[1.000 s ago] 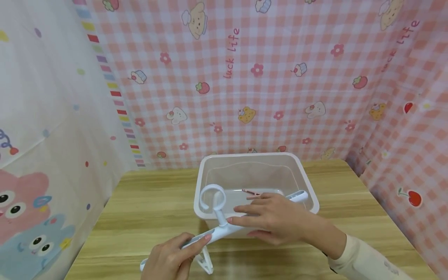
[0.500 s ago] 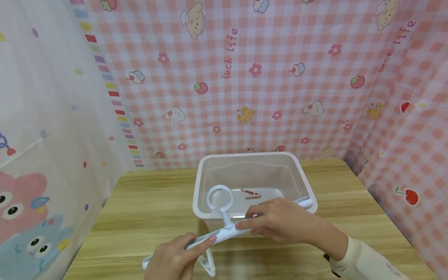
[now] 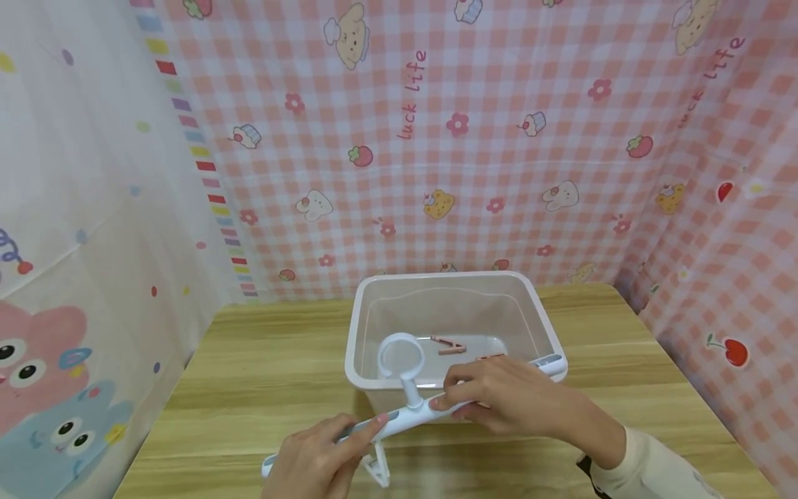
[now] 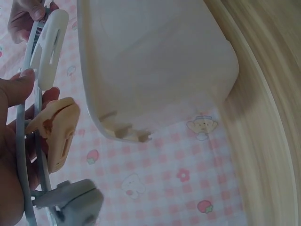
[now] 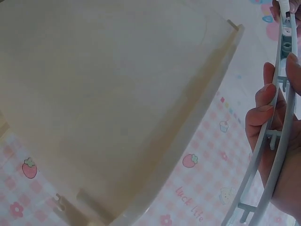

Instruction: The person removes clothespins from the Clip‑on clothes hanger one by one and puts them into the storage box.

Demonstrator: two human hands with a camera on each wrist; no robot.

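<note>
A pale blue-white clip hanger [image 3: 416, 414] slants in front of and partly over the plastic bin, its round hook [image 3: 401, 355] pointing up. My left hand [image 3: 319, 454] grips the left arm of its bar, and my right hand [image 3: 520, 394] holds the right arm with curled fingers. Under the left part, the left wrist view shows a white clip [image 4: 52, 49], a peach clip [image 4: 63, 134] and a grey clip [image 4: 77, 202] attached to the bar. The right wrist view shows small crosspieces between the two rails [image 5: 281, 141], with no clip on the near stretch.
The whitish bin [image 3: 355, 346] stands on the wood-grain table [image 3: 274, 374]. Inside it lie a pink clip [image 3: 449, 346] and part of another pink clip [image 3: 489, 357], mostly hidden by my right hand. Patterned cloth [image 3: 399, 152] hangs behind and along both sides.
The hanger has shifted slightly right, its hook along with it. My right hand's fingers have drawn in around the bar, uncovering the pink clips in the bin.
</note>
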